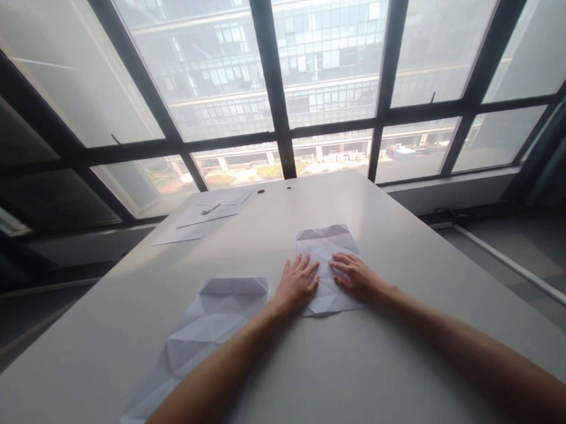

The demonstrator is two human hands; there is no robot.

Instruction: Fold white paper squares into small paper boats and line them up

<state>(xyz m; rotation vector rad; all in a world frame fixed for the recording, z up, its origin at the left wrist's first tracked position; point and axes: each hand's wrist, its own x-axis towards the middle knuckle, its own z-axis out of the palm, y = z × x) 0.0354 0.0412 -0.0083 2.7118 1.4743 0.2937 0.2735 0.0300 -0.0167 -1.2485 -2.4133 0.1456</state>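
Observation:
A white sheet of paper (330,301), marked with crossing creases, lies on the table in front of me. Its far edge is folded, with slanted corners. My left hand (297,283) rests flat on its left side, fingers spread. On the right side lies my right hand (355,275), also palm down with fingers stretched out. A small gap of creased paper shows between the two hands. Under and beside my left forearm is a larger creased white paper (199,333), its surface standing in shallow ridges; the forearm hides part of it.
The white table (404,357) stretches toward the windows (327,58). At its far left lie several flat white sheets (184,230) with a small white object (211,209) on top. A round cable hole (261,191) sits near the far edge. A dark curtain (552,141) hangs at right.

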